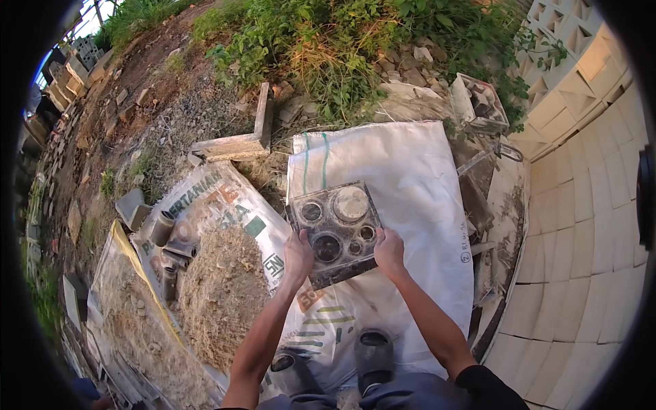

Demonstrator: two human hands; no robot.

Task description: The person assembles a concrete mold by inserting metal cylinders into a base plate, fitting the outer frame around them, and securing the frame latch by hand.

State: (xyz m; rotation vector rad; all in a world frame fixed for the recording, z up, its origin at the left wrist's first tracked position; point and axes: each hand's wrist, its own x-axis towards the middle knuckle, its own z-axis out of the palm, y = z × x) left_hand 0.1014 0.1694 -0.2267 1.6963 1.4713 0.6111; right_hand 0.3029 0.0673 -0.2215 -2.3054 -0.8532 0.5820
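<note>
A square, dark mold dusted with grey powder has several round openings of different sizes. Its largest circle, at the upper right, holds a pale, flat-topped round piece; the other openings look dark and hollow. My left hand grips the mold's left edge, and my right hand holds the opposite edge, fingers curled out of sight beneath. The mold is slightly rotated, over a white woven sack spread on the ground. Whether it rests on the sack or is lifted cannot be made out.
Left of the sack, a sand pile lies on a printed sack, beside several short dark cylinders. An L-shaped wooden frame lies beyond. Pale blocks line the right. Dark slippers are on my feet below.
</note>
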